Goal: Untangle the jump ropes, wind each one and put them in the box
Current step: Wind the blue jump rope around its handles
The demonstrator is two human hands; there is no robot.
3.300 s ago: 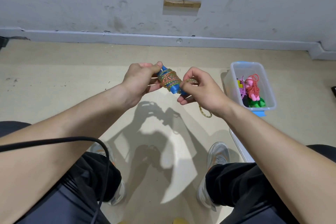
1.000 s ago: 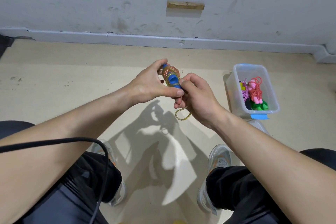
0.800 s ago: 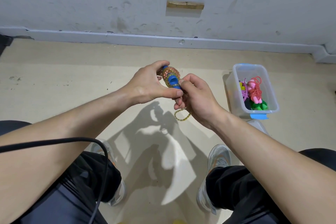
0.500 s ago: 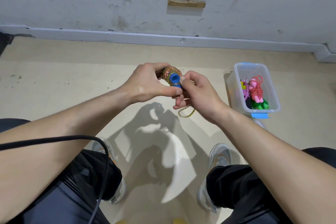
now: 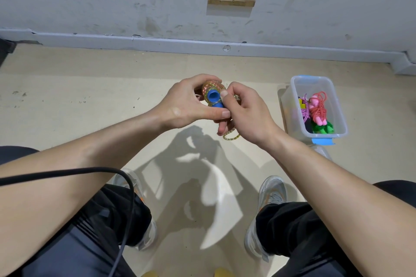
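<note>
Gripping the wound jump rope (image 5: 209, 85) around its blue handles (image 5: 213, 96) above the floor (image 5: 90, 101), the left hand (image 5: 184, 105) steadies the coil while the right hand (image 5: 249, 117) pinches the loose end (image 5: 230, 136), probably tucking it before the box (image 5: 315, 77) nearby

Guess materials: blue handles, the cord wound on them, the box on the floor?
Blue handles: likely moulded plastic, smooth and matt, even colour, and the end looks hollow.
Cord: seems braided fibre, with multicoloured flecks and a limp tail hanging in a loop.
Box: clear plastic, slightly glossy; the ropes inside show through its wall.
</note>
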